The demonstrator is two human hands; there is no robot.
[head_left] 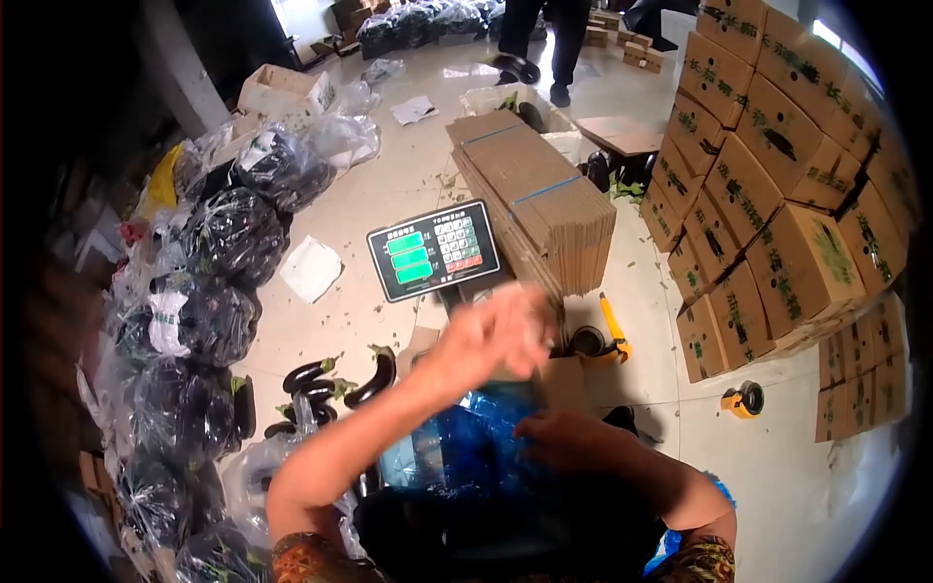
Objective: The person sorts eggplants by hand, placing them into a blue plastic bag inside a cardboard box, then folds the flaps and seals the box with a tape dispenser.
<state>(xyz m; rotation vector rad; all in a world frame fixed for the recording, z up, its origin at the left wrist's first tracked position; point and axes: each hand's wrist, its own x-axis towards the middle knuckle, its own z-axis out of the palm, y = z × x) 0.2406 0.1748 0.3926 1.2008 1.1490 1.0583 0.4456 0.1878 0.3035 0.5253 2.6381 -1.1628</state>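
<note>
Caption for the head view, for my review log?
Left hand raised and blurred, right hand on blue plastic sheet, digital scale ahead, loose eggplants on the floor.

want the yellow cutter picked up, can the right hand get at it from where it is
Probably yes. The right hand rests on the blue bag, and the yellow cutter lies just beyond it beside the cardboard stack, with nothing visible lying between them.
</note>
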